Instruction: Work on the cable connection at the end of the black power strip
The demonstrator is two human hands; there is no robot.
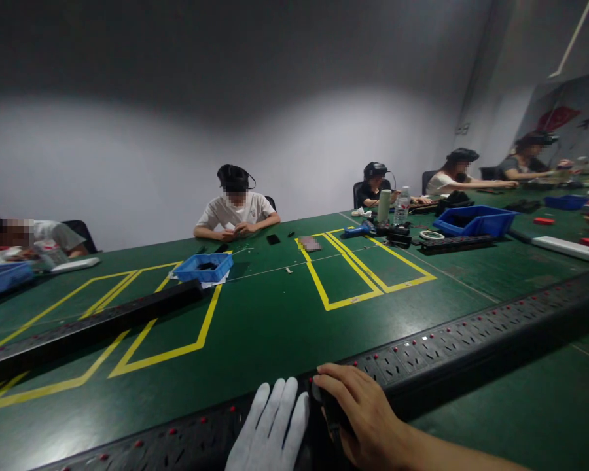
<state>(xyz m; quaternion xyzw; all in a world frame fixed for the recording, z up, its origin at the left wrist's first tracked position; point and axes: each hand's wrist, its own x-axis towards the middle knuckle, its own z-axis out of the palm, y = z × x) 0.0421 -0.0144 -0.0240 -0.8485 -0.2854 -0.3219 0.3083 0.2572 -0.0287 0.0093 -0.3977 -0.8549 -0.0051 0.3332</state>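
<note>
My left hand (273, 425), in a white glove, lies with its fingers stretched out over the long black power strip (402, 356), which runs diagonally across the near part of the table. Just beside it, my bare right hand (360, 412) curls its fingers around what looks like a black plug (322, 396) at the strip. A dark cord seems to hang below that plug; my fingers cover much of both. Rows of sockets and small red lights or switches show on the strip to either side of my hands.
Yellow tape (353, 299) marks rectangles on the green table (269, 327). Another power strip (103, 320) lies to the left, near a light blue bin (203, 267). Farther right are a darker blue bin (474, 221) and bottles (383, 207). Several people sit along the far side.
</note>
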